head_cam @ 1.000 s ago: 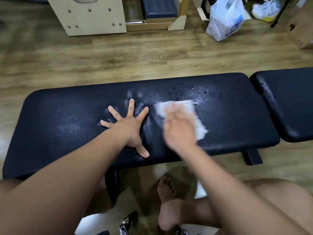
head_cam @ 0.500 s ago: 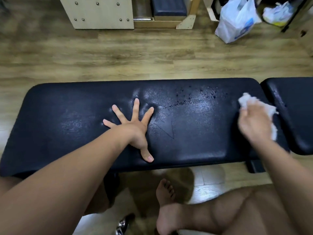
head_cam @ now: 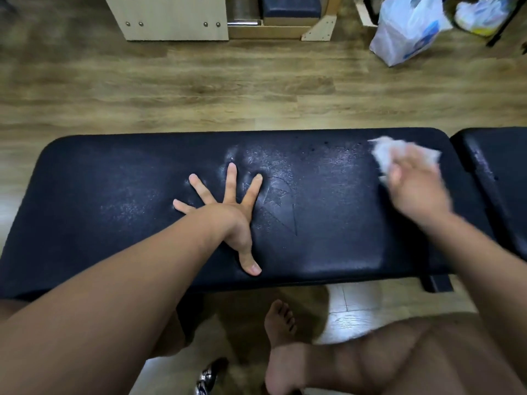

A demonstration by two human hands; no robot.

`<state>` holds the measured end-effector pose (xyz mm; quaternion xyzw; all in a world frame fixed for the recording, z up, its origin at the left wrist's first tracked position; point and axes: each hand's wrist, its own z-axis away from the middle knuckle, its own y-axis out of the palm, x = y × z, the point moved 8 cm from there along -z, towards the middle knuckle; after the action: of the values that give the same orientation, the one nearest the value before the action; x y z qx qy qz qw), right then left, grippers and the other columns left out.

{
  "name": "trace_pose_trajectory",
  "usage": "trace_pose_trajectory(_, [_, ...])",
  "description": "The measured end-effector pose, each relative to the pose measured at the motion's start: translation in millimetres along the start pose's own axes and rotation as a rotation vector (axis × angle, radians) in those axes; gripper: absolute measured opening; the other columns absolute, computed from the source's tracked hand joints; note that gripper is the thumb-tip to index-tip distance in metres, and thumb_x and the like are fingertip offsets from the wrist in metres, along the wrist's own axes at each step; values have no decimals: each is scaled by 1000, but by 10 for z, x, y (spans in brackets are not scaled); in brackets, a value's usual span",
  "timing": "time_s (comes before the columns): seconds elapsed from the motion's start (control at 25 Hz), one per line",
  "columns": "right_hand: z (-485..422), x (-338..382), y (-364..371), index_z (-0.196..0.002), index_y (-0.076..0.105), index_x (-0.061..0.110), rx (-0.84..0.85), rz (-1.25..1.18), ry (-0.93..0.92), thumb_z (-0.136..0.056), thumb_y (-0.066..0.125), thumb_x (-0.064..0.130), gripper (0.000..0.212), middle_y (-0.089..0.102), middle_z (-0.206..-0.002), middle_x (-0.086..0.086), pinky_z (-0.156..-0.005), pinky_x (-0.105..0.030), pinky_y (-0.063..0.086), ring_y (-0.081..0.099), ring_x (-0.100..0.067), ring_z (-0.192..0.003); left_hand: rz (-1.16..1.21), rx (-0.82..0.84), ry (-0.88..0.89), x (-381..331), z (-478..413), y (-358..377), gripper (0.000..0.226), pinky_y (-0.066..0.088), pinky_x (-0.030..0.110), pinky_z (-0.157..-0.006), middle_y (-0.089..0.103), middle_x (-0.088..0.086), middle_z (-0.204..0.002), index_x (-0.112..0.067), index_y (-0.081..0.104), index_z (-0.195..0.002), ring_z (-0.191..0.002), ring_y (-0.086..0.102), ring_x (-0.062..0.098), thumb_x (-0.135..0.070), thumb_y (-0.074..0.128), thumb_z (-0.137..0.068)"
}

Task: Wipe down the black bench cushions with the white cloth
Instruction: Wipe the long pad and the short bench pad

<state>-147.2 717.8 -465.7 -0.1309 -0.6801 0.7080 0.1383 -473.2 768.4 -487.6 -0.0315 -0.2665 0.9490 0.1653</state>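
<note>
left hand (head_cam: 225, 220) — fingers splayed flat on cushion (head_cam: 114, 201) | right hand (head_cam: 416, 186) on cloth (head_cam: 385, 152) — blurred, grip unclear

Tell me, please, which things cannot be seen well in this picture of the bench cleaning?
1. Right hand and white cloth, head view: motion blur hides the grip on the cloth.
2. Second cushion: cut off by the right edge.
3. Main cushion: the left hand and forearm cover part of its surface.

Black cushion (head_cam: 114, 195): leather-like cover, fine-grained, patchy sheen. White cloth (head_cam: 383, 151): soft, crumpled, matt. Floor (head_cam: 199, 89): wood-grain planks, satin. Bag (head_cam: 405, 32): thin glossy plastic. Panel (head_cam: 171, 12): pale wood, metal bolt heads (head_cam: 139, 23).
</note>
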Motion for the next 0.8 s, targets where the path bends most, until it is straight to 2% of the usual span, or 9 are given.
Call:
trace_pose_trajectory(0.12, [-154, -1075, -62, -123, 41, 8, 57, -71, 424, -86, 20, 34, 50, 50, -119, -31, -92, -57, 42, 50, -48, -108, -12, 8, -14, 3, -34, 5, 167, 1, 89, -90, -75, -3, -112, -49, -54, -115, -112, -49, 64, -55, 95, -41])
trace_pose_trajectory(0.2, [-201, -649, -145, -114, 51, 7, -57, -100, 470, -91, 26, 28, 40, 56, -116, -30, -94, -51, 43, 54, -45, -108, -27, 22, -25, 10, -33, 4, 167, 4, 90, -90, -75, -1, -112, -48, -55, -114, -113, -47, 66, -57, 94, -40])
trace_pose_trajectory(0.32, [-275, 1057, -7, -129, 52, 8, 41, -187, 183, -97, 29, 19, 40, 53, -134, -24, -95, -40, 41, 49, -35, -125, -45, 40, -37, 15, 4, -16, 166, 5, 89, -93, -75, -2, -111, -47, -55, -115, -115, -45, 66, -58, 94, -41])
trace_pose_trajectory(0.4, [-137, 2322, 58, -147, 33, 18, 123, -140, -172, -99, 27, 27, 49, 27, -156, -15, -113, -41, 26, 24, -27, -144, -68, 63, -66, 23, 37, 0, 161, 6, 87, -97, -74, -3, -106, -42, -50, -118, -114, -45, 67, -60, 92, -45])
trace_pose_trajectory(0.48, [-72, 2761, 56, -149, 28, 23, 142, -147, -449, -100, 27, 32, 50, 20, -160, -6, -119, -42, 10, 16, -22, -147, -93, 69, -73, 20, 42, -7, 160, 6, 87, -97, -73, -3, -107, -37, -47, -123, -113, -46, 67, -62, 91, -46])
trace_pose_trajectory(0.52, [-131, 2584, 39, -149, 29, 22, 139, -159, -512, -100, 28, 32, 50, 24, -158, -6, -119, -40, 11, 20, -21, -146, -88, 59, -60, 9, 35, -10, 162, 5, 87, -95, -73, -3, -111, -40, -49, -122, -114, -46, 66, -62, 91, -44])
trace_pose_trajectory(0.6, [-322, 1731, 107, -149, 29, 19, 101, -66, -436, -96, 17, 37, 58, 34, -154, -8, -117, -37, 20, 29, -24, -142, -49, 25, -31, 7, 3, -21, 167, 4, 89, -93, -73, -3, -114, -48, -54, -116, -116, -46, 65, -59, 94, -40])
trace_pose_trajectory(0.68, [-572, 517, 88, -148, 30, 16, 49, 10, -189, -86, -1, 44, 75, 34, -154, -10, -115, -41, 26, 30, -27, -141, -34, 17, -17, 13, -42, -8, 168, 2, 90, -90, -75, -2, -111, -49, -56, -112, -114, -47, 66, -58, 94, -38])
trace_pose_trajectory(0.8, [-643, -686, -79, -134, 44, 7, 82, -47, 180, -84, 8, 40, 70, 46, -136, -25, -100, -49, 38, 45, -43, -123, -30, 8, 2, 2, -82, -3, 168, 1, 90, -88, -75, -1, -110, -48, -56, -112, -111, -48, 66, -58, 94, -38])
